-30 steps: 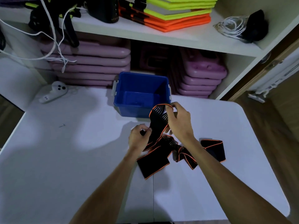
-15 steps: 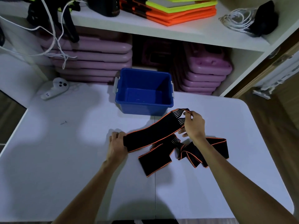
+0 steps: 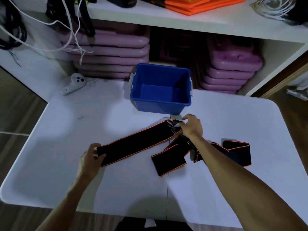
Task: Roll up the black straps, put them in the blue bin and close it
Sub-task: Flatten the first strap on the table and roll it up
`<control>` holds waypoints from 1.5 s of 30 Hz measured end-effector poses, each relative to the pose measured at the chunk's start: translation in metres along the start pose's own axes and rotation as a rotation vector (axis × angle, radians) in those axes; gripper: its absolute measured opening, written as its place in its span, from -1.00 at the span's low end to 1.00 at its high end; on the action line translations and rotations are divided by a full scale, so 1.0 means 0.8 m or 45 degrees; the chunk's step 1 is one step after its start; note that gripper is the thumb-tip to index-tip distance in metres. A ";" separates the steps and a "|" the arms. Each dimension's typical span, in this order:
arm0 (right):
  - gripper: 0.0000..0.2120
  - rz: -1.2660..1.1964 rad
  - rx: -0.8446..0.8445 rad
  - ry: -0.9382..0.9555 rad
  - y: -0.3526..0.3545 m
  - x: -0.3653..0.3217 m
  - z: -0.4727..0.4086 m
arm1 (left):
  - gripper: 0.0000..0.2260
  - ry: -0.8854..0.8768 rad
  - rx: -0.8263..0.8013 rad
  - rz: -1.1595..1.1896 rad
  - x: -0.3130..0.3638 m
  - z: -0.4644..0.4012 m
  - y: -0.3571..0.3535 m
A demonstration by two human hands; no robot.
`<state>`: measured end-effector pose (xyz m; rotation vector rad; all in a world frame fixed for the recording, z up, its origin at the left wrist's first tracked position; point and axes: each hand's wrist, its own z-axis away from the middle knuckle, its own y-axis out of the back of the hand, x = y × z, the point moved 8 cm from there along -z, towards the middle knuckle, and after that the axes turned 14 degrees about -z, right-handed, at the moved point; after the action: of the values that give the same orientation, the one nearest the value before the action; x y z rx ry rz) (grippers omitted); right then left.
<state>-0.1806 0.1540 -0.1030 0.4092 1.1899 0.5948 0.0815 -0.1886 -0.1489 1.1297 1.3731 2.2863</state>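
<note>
Two hands are on one black strap (image 3: 138,147) with orange edging, pulled out flat across the white tabletop (image 3: 66,172): left hand (image 3: 90,158) pinches the near end, right hand (image 3: 191,126) grips the ribbed far end. More strap (image 3: 171,161) lies bunched just right of it, partly under the right arm, can't tell if that's one or two pieces. One blue bin (image 3: 160,107) sits open at the back of the tabletop, nothing visible in it, near the right hand. One white controller (image 3: 74,83) sits back left. Behind is a white shelf (image 3: 183,22) with stacks of purple cases (image 3: 113,52) underneath, orange mats (image 3: 196,5) on top, and loose white cords (image 3: 71,35) hanging down. Wood floor on both sides.
</note>
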 end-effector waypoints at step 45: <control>-0.90 -0.064 -0.218 0.520 -0.023 -0.060 0.010 | -0.90 0.000 -0.042 -0.006 0.035 -0.003 0.039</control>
<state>-0.1812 0.1099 -0.0758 0.1120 1.5187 0.7529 0.0665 -0.1910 -0.1095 1.1151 1.3322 2.2970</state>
